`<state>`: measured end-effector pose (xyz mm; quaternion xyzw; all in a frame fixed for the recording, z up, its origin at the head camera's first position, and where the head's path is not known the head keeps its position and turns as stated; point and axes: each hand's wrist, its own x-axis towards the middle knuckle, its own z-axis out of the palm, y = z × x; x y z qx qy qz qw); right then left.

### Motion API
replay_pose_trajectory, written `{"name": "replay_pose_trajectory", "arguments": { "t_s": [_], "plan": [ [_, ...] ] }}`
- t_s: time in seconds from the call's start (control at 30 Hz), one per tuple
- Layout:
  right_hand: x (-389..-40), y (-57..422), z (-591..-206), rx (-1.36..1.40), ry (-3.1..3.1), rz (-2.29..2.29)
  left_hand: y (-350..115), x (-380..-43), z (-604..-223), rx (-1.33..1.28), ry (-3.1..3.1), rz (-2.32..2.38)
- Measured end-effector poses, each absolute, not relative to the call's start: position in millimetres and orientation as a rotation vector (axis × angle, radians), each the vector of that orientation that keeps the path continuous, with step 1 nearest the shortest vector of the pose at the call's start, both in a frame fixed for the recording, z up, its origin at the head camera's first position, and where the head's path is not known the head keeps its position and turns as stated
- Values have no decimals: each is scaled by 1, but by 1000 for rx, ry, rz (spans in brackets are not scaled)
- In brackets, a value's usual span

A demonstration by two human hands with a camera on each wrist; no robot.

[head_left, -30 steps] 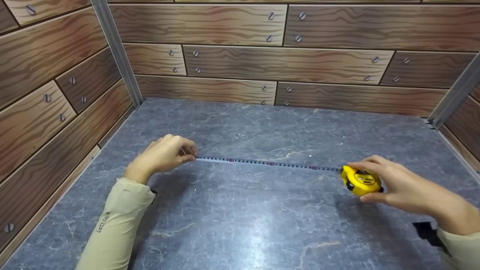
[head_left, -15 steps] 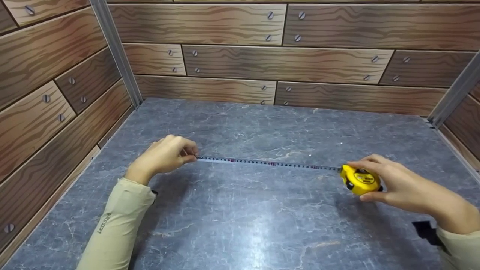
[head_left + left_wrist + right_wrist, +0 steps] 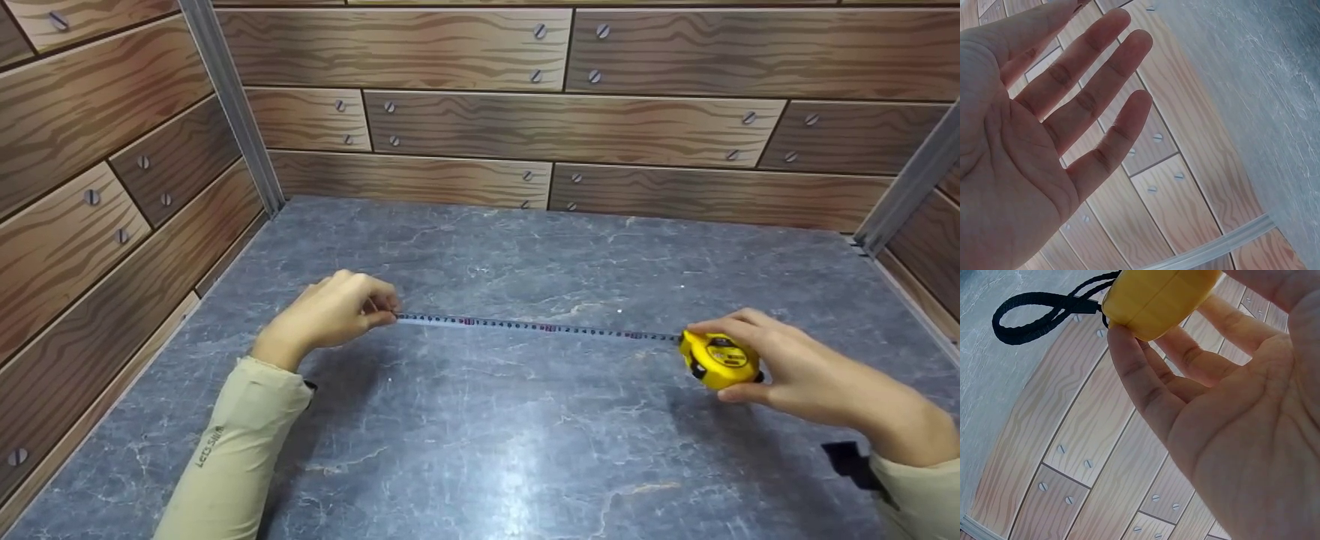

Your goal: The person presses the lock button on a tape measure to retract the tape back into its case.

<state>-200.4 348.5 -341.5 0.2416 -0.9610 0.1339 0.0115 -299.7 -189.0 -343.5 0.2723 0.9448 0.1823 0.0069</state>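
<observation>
A yellow tape measure [image 3: 721, 361] is gripped by my right hand [image 3: 806, 371], thumb on the near side and fingers over the far side. Its blade [image 3: 525, 326] stretches leftward, nearly straight, above the table. At the blade's end my left hand [image 3: 330, 311] pinches it between thumb and index finger. In the left wrist view the other three fingers [image 3: 1089, 101] are extended away from the pinch, which lies at the upper edge. A black wrist strap [image 3: 1030, 318] hangs from the yellow case [image 3: 1157, 301] in the right wrist view.
The table [image 3: 465, 427] has a grey marble-patterned top. Wood-plank-patterned walls [image 3: 450, 124] enclose it at the back and sides. Metal posts stand at the back left corner [image 3: 240, 112] and the back right corner [image 3: 907, 184].
My left hand has shifted very slightly to the right, and the tape measure case a touch to the left. Slightly less blade shows between the hands.
</observation>
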Motion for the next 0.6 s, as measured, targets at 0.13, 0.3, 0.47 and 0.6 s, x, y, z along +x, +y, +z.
{"name": "replay_pose_trajectory", "arguments": {
  "t_s": [0.13,0.3,0.47,0.6],
  "plan": [
    [-199,347,-342,770,-2963,409,-189,-299,-344,858,2952,581],
    [-198,346,-342,776,-2947,399,-189,-299,-344,869,2955,585],
    [-198,346,-342,777,-2960,408,-189,-299,-344,884,2955,585],
    [-198,346,-342,783,-2962,415,-188,-298,-344,890,2952,594]
  ]
}}
